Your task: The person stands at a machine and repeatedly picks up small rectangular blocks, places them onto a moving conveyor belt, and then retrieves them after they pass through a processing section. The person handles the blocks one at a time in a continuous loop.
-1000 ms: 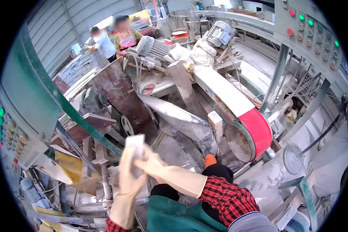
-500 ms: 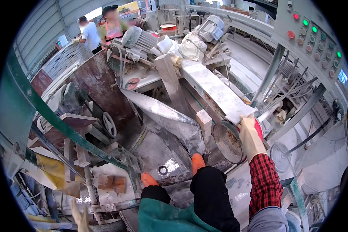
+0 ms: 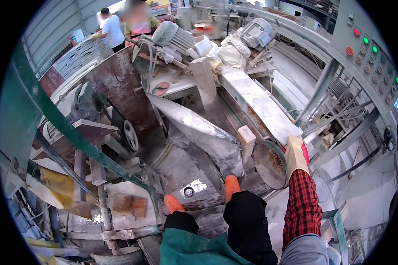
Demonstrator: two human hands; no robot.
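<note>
My right hand (image 3: 296,153), in a cream rubber glove, is at the near end of a long, dust-coated pale beam (image 3: 263,104). Its fingers are mostly hidden, so I cannot tell whether they grip the beam's end or just rest against it. A bit of a red object (image 3: 305,151) shows beside the glove. Just left of the hand is a round metal pan (image 3: 269,164) with rusty brown residue inside. A squared wooden post (image 3: 246,138) stands next to the pan. My left hand is out of the picture.
A control panel (image 3: 367,53) with lit buttons rises at right. Electric motors (image 3: 256,33) sit beyond the beam. At left are a curved green bar (image 3: 79,137) and a handwheel (image 3: 129,136). My orange boots (image 3: 174,204) stand on wet ground. Two people work far left.
The whole view has shifted, with the scene sliding slightly right. My right hand stays at the beam's end, its fingers less visible. My left glove, formerly at lower left, has left the view.
</note>
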